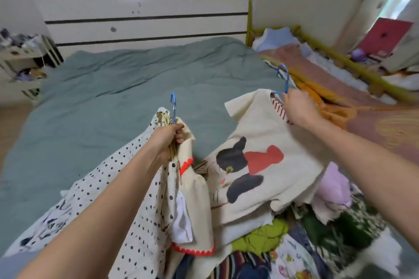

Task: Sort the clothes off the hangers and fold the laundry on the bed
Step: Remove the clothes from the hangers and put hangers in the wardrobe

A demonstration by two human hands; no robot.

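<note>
Left hand point(166, 140) is fisted around the necks of a bunch of hangers, a blue hook point(173, 106) rising straight above the knuckles. Hanging below that hand: a dotted garment point(136, 206) along the forearm side and a cream piece point(197, 199) with red scalloped trim just right of it. Right hand point(297, 108) grips a second blue hanger point(283, 79) at the base of its hook, fingers curled round the wire (fingertips hidden from this side). A cream shirt point(260, 165) printed with black and red shapes hangs from it, spreading below and left of the hand, tilted. The two hands are well apart. Under both forearms lies a mixed laundry pile point(294, 244). Beyond the hands stretches the bed point(124, 86) in a green cover.
</note>
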